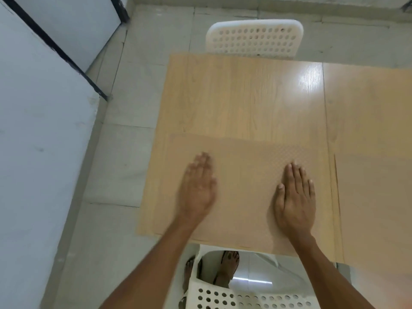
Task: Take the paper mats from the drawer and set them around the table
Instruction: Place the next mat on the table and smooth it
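Observation:
A tan paper mat [245, 175] with a fine woven texture lies flat at the near edge of the light wooden table [234, 97]. My left hand [198, 190] rests palm down on the mat's left part, fingers spread, slightly blurred. On the mat's right part my right hand [294, 199] lies flat, fingers together. A second mat [374, 197] of the same colour lies to the right, its left edge beside the first mat. No drawer is in view.
A white perforated chair [254, 39] stands at the table's far side. Another white perforated chair [234, 295] is tucked under the near edge, with my feet visible below. A grey wall [44, 130] runs along the left, and pale floor tiles [124, 152] lie between it and the table.

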